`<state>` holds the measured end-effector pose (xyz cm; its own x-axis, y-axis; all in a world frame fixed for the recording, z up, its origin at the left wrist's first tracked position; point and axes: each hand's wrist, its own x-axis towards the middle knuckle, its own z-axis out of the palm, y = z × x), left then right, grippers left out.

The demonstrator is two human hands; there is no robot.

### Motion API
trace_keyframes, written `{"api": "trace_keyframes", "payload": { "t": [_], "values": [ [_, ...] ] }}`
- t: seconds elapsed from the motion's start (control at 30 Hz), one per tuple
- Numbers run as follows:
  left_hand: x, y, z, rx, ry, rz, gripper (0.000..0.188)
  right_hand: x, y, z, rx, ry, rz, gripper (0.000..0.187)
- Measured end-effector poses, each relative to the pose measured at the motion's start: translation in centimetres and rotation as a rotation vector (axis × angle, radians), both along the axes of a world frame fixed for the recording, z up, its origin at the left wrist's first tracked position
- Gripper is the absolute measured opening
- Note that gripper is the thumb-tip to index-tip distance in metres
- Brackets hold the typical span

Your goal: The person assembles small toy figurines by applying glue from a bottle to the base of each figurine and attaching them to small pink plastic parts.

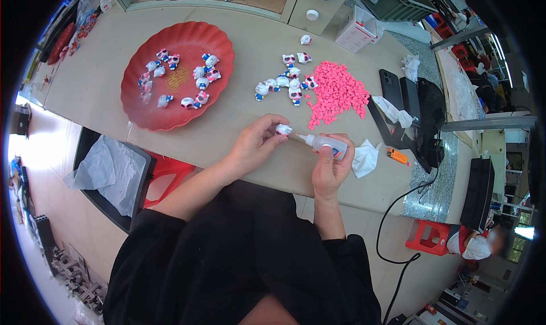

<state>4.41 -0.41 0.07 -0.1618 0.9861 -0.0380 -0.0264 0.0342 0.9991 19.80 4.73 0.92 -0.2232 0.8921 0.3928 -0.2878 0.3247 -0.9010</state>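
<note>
Pinched between the fingers of my left hand (254, 143) is a small white cat-like figurine (282, 130). My right hand (331, 168) grips a translucent glue bottle (328, 145), its narrow nozzle pointing left at the figurine; whether the tip touches it I cannot tell. Just beyond my hands lies a loose pile of small pink pieces (339, 93). Left of that pile several white and blue figurines (294, 91) stand and lie on the table. A red scalloped plate (135, 106) at the left holds several more of the same figurines.
A crumpled white tissue (365, 158) and an orange lighter (398, 156) lie right of my right hand. Farther right are a dark phone (390, 87) and a black cable (392, 208). A white box (356, 30) stands at the back. A black tray (146, 180) sits below the table's left edge.
</note>
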Motion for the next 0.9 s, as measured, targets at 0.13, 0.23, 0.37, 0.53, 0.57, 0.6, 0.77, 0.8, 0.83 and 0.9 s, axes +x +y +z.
{"api": "trace_keyframes", "payload": {
  "t": [0.13, 0.23, 0.37, 0.53, 0.57, 0.6, 0.77, 0.8, 0.83, 0.9],
  "values": [
    [0.05, 0.12, -0.03, 0.064, 0.129, 0.023, 0.023, 0.45, 0.26, -0.42, 0.021, -0.030, 0.026, 0.028],
    [0.02, 0.12, -0.26, 0.067, 0.131, 0.025, 0.024, 0.41, 0.20, -0.50, 0.063, -0.060, 0.009, 0.025],
    [0.02, 0.03, -0.22, 0.071, 0.142, 0.032, 0.024, 0.44, 0.08, -0.67, 0.093, -0.073, 0.020, 0.026],
    [0.01, -0.01, -0.22, 0.071, 0.136, 0.031, 0.024, 0.32, 0.03, -0.68, 0.107, -0.065, 0.020, 0.026],
    [-0.02, -0.02, -0.27, 0.078, 0.139, 0.036, 0.024, 0.26, -0.09, -0.43, 0.078, -0.052, 0.025, 0.026],
    [-0.03, -0.02, -0.32, 0.078, 0.139, 0.036, 0.024, 0.22, -0.15, -0.30, 0.049, -0.038, 0.029, 0.026],
    [0.00, -0.06, -0.14, 0.064, 0.176, 0.024, 0.025, 0.36, -0.15, -0.27, 0.050, -0.056, 0.042, 0.026],
    [0.00, -0.05, -0.11, 0.063, 0.176, 0.023, 0.025, 0.37, -0.18, -0.20, 0.039, -0.063, 0.041, 0.026],
    [0.02, -0.02, -0.10, 0.065, 0.167, 0.025, 0.025, 0.37, -0.15, -0.23, 0.040, -0.063, 0.040, 0.026],
    [0.03, 0.04, -0.18, 0.067, 0.158, 0.026, 0.025, 0.37, -0.09, -0.34, 0.062, -0.070, 0.043, 0.027]
  ]
}}
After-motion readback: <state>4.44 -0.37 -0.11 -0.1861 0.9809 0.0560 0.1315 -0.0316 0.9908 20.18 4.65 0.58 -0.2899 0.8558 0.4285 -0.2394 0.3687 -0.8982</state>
